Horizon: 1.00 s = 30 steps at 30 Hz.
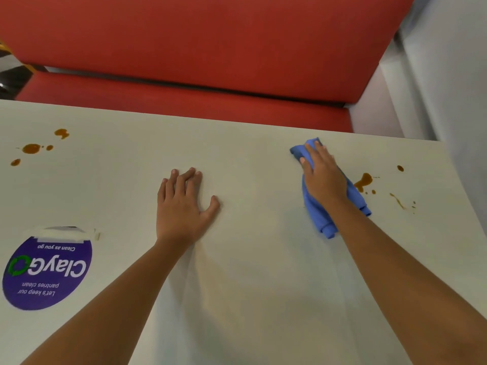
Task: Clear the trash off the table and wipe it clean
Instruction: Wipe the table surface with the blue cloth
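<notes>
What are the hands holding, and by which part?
The right hand presses flat on the far half of the blue cloth, no grip; the left hand lies flat on the table, holding nothing.

A red bench (184, 106) runs along the far side, its padded backrest (197, 35) rising behind it with a dark gap between the two. To the right of it stands a pale grey wall (448, 61). Past the bench's left end a patch of dark floor (13, 77) shows, with something yellow at its edge, too little to make out. Nearer, on the left, lies a round purple sticker (47, 275) with white lettering, "ClayGo" and "Clean as you go", upside down from here. A strip of whitish tape (60, 234) crosses its far edge.
</notes>
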{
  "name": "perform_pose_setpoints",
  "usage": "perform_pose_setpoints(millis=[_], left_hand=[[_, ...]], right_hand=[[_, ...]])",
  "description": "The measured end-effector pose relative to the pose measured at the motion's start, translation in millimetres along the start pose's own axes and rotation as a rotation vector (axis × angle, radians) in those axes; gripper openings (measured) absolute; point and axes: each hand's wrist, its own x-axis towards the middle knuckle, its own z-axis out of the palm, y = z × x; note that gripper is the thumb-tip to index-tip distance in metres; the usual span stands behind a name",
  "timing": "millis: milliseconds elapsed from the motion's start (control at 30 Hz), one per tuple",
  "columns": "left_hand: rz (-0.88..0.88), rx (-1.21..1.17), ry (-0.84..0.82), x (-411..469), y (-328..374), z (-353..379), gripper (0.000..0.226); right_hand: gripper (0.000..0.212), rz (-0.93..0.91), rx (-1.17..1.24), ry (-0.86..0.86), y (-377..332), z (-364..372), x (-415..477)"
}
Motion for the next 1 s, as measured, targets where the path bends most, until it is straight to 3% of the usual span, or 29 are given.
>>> perform_pose_setpoints(millis=[267,500,767,1000], left_hand=[[0.002,0.010,-0.007,-0.1,-0.4,1.3,0.075],[0.003,0.016,-0.004,0.2,-0.2,0.9,0.075],[0.001,0.008,-0.001,-0.5,0.9,-0.1,0.076],[0.009,0.006,0.002,-0.7,0.6,-1.0,0.077]], right_hand=[[0.048,0.180,-0.042,0.025,-8.5,2.0,-56.8],[0.043,-0.002,-0.004,0.018,-54.9,25.9,-41.6],[0.044,0.036,0.060,0.044,-0.7,2.9,-12.2],[0.047,0.178,0.063,0.083,28.4,-12.3,-68.5]])
